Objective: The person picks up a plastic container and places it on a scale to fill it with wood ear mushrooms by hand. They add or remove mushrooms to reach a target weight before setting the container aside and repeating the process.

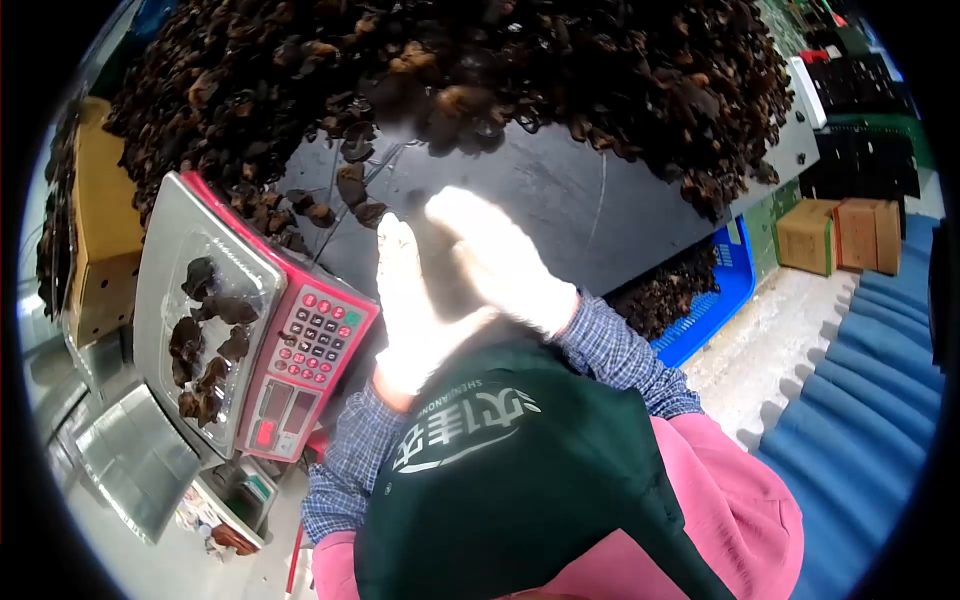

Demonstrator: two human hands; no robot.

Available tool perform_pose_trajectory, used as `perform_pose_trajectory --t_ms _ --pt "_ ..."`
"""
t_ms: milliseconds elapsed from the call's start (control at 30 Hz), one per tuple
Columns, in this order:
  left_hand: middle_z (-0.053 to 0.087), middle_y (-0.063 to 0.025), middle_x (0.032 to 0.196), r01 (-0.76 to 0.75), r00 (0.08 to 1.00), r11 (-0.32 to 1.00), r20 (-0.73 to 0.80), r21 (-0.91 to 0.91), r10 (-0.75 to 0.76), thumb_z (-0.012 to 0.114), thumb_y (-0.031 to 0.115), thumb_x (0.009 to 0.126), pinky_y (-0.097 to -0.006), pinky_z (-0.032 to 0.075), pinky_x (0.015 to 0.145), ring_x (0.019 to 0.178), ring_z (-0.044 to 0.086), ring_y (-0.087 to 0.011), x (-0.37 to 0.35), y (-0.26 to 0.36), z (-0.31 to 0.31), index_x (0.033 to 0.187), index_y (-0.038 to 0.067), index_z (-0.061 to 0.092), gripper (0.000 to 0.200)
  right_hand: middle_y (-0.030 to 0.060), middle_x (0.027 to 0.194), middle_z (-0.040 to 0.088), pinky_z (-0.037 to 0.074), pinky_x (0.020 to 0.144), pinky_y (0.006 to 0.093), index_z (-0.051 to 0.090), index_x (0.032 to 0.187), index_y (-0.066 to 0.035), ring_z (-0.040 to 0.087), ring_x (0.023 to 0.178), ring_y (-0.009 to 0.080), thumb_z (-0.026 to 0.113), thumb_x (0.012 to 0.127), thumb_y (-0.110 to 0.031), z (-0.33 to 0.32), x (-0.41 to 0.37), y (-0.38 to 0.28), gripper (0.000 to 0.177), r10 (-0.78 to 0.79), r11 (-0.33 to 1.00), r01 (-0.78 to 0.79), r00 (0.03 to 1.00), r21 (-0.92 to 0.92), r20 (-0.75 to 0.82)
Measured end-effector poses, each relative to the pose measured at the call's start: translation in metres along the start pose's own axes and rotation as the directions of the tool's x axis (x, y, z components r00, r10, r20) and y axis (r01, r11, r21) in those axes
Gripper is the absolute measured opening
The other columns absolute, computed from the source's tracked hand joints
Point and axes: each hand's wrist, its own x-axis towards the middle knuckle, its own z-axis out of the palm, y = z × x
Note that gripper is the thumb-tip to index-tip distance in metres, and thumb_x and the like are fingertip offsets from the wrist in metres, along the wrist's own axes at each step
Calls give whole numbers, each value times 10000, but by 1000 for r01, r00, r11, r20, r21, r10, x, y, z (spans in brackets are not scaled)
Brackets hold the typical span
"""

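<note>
Both hands wear white gloves and stand over the dark table top (540, 190), in front of a large heap of dark brown, mushroom-like pieces (620, 60). My left hand (408, 300) is nearest the pink scale, with its fingers stretched forward and its thumb toward the other hand. My right hand (505, 262) has its fingers extended forward and to the left. The hands meet or overlap near the thumbs, and nothing shows between them. Several dark pieces lie in a clear tray on the metal plate of the pink scale (322, 330).
At the right below the table is a blue basket (738, 270) with more dark pieces. Cardboard boxes (805, 237) stand farther right, beside blue corrugated material (860, 400). A yellow box (105, 210) stands at the left, above a metal tray (135, 460).
</note>
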Motion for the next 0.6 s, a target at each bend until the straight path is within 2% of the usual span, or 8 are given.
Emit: perform_pose_trajectory --t_ms 67,100,200,233,300,467,533,600 --pt "277 -328 1659 -22 997 997 -66 76 27 968 485 668 -526 258 1260 1533 312 -472 -1 -1 0 1632 -68 191 1356 169 1400 640 464 1145 447 645 1365 -46 606 1306 351 573 1024 -128 10 0 -9 358 49 970 -91 982 226 184" --pt "408 -303 1587 48 998 993 -26 -103 -51 958 478 678 -533 317 1224 1444 432 -464 4 2 -2 1606 -68 272 1277 166 1392 647 469 1137 445 657 1347 -49 611 1299 344 570 1021 -123 6 3 -8 346 91 933 -161 971 321 223" --pt "494 -270 1521 7 999 999 33 45 -9 933 473 714 -540 352 1194 1366 502 -454 7 0 -4 1570 -65 357 1163 131 1310 700 505 1085 424 710 1243 -53 648 1245 303 580 986 -82 -22 15 -5 289 235 792 -359 926 494 296" --pt "513 -258 1512 -21 995 986 -89 167 37 909 461 748 -541 342 1204 1381 504 -444 3 3 2 1547 -51 405 1075 124 1268 714 519 1058 419 716 1223 -57 660 1210 301 599 967 -67 -28 21 0 282 149 911 -209 971 355 189" --pt "511 -237 1533 -3 998 985 -58 170 13 904 419 767 -543 316 1223 1420 479 -430 4 4 3 1555 -27 416 1028 107 1170 738 547 974 407 725 1163 -62 682 1110 298 645 915 -31 -39 45 11 263 43 995 -45 999 87 25" --pt "480 -222 1574 -23 1000 988 -17 150 26 907 398 771 -532 304 1231 1444 450 -429 10 15 -4 1565 -12 425 1015 88 1298 680 451 1108 466 685 1213 -105 628 1234 275 763 876 -188 -19 132 32 355 -353 791 293 935 -538 -10" --pt "474 -224 1579 21 1000 991 -10 130 -20 907 394 770 -526 305 1230 1450 441 -429 8 16 -3 1568 -8 427 1014 102 1467 548 292 1210 592 582 1434 -185 479 1423 309 748 885 -405 -6 157 39 614 -322 667 338 934 -664 153" --pt "467 -223 1584 27 1000 992 -13 121 -25 907 390 771 -523 305 1230 1455 432 -429 7 16 -3 1571 -5 428 1012 99 1477 544 219 1232 636 577 1457 -234 422 1480 311 699 905 -478 -21 165 51 616 -142 600 260 965 -757 219"
